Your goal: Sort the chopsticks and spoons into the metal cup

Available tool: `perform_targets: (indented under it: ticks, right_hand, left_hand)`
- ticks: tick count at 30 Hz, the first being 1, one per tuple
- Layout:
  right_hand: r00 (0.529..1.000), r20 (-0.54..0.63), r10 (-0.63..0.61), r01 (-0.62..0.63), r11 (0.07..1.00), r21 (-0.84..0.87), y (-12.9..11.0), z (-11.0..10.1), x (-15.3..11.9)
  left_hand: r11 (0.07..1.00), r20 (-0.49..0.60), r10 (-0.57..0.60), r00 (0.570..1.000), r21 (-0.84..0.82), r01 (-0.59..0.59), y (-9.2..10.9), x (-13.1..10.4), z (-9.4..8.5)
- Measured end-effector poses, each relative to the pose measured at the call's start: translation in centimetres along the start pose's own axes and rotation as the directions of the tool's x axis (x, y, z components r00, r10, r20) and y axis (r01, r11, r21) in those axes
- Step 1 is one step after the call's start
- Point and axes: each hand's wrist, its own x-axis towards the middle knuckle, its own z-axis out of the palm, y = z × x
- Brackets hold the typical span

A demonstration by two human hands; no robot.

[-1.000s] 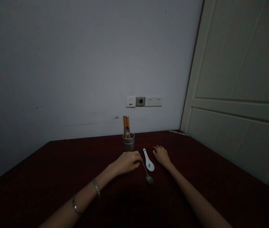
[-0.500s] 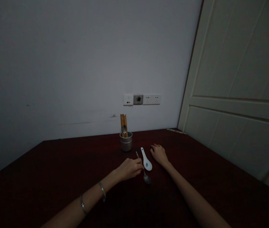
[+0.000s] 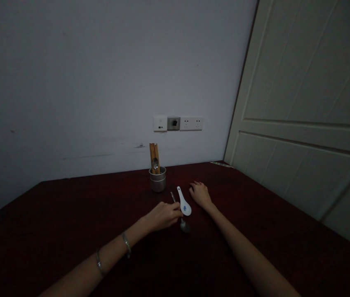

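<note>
Two hands, bare, over one dark red tabletop (image 3: 69, 214).

Left hand (image 3: 165, 215): fingers closed in a pinch around the handle of a metal spoon (image 3: 185, 226). Handle tip shows beyond the fingers, pointing toward the wall; bowl shows on the near side. Whether the spoon is raised or rests on the tabletop: cannot tell. Two bracelets (image 3: 126, 244) on the forearm.

Right hand (image 3: 200, 194): holding nothing, palm down on the tabletop, fingers loosely curved, to the right of the white spoon and apart from it.

White spoon (image 3: 184, 206), one, with a blue mark in the bowl: lying between the hands, handle away from the person, just beside the metal spoon. Contact with the left hand's fingertips: unclear.

Metal cup (image 3: 158, 182), one: upright beyond the left hand, holding chopsticks (image 3: 151, 153), count uncertain, and a second spoon (image 3: 155, 163), bowl upward.

Wall behind: a row of sockets (image 3: 191, 123).

Step in hand, as judged: handling the metal spoon by mid-handle, alongside the white one. Next move, as judged: any lift or shift would call for a firm pinch, the bowl kept from swinging, and care not to nudge the white spoon; the right hand need only stay clear.
</note>
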Motion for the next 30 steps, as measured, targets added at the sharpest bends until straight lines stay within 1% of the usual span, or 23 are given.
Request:
perform_targets:
  ticks: [15,20,26,30]
  right_hand:
    - [1.000,0.010,-0.003,0.003,1.000,-0.001,0.07,-0.13,0.01]
    - [1.000,-0.003,-0.008,0.008,1.000,0.007,0.18,0.09,0.01]
    - [1.000,-0.009,-0.011,0.011,1.000,0.012,0.19,0.17,0.07]
    - [1.000,0.008,0.000,0.000,1.000,0.007,0.12,0.08,0.10]
  left_hand:
    - [0.999,-0.014,0.042,0.999,0.029,-0.042,-0.29,0.14,0.36]
    - [0.997,-0.003,0.047,0.999,0.065,-0.047,-0.15,0.26,0.03]
    - [0.990,-0.010,0.095,0.995,0.107,-0.094,-0.28,0.37,-0.39]
    - [0.984,0.000,0.115,0.993,0.137,-0.114,-0.49,0.38,-0.40]
